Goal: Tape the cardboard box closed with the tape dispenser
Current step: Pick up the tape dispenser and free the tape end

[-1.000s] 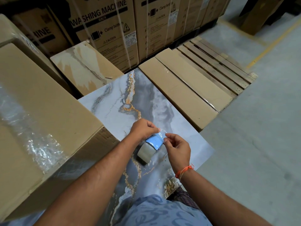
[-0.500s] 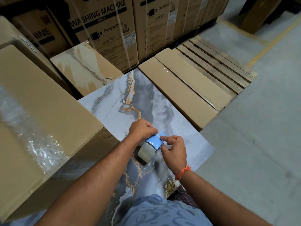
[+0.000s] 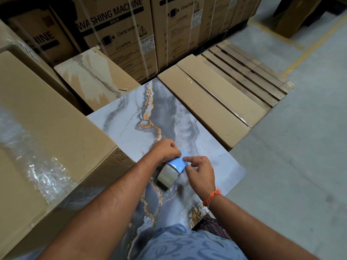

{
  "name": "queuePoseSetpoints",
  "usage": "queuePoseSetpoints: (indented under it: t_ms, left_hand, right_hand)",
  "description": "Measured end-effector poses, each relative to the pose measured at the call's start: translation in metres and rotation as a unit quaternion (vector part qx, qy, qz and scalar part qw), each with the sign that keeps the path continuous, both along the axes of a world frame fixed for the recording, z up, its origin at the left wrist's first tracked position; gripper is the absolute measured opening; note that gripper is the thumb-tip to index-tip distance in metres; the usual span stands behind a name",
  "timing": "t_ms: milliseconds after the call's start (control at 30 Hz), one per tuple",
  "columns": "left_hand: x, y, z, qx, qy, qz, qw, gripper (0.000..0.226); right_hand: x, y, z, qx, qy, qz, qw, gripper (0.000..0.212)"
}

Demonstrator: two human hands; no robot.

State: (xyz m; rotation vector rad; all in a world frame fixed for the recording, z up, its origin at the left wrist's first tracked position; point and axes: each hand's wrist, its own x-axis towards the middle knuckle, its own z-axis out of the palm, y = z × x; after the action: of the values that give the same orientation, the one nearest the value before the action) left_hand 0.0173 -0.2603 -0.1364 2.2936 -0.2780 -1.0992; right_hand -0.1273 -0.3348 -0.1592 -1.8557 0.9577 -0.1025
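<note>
A tape dispenser [image 3: 171, 170] with a blue top and a roll of clear tape hangs just above a marble-patterned slab [image 3: 131, 126]. My left hand [image 3: 166, 150] grips the dispenser from the far side. My right hand [image 3: 201, 173] pinches at the blue front edge with thumb and forefinger, where the tape end lies. A large cardboard box [image 3: 50, 128] with shiny clear tape across its top stands at the left, right beside my left forearm.
Flat cardboard cartons [image 3: 212, 106] lie beyond the slab on a wooden pallet [image 3: 249, 72]. Tall washing-machine cartons [image 3: 116, 34] stand at the back. A torn carton [image 3: 93, 77] sits behind the slab. Grey concrete floor [image 3: 300, 147] spreads to the right.
My right hand has shifted from the tape end closer onto the dispenser's blue front. The dispenser and my left hand have barely moved.
</note>
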Motion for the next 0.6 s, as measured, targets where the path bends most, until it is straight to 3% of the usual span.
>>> queuePoseSetpoints:
  t_ms: [200,600]
  left_hand:
    - [-0.004,0.002,-0.006,-0.079,0.108,0.062,0.989,0.019]
    - [-0.008,0.005,-0.005,-0.094,0.098,0.056,0.989,0.027]
  right_hand:
    - [0.0,-0.002,-0.002,0.198,-0.055,-0.164,0.965,0.026]
    - [0.012,0.006,0.001,0.285,-0.087,-0.201,0.933,0.021]
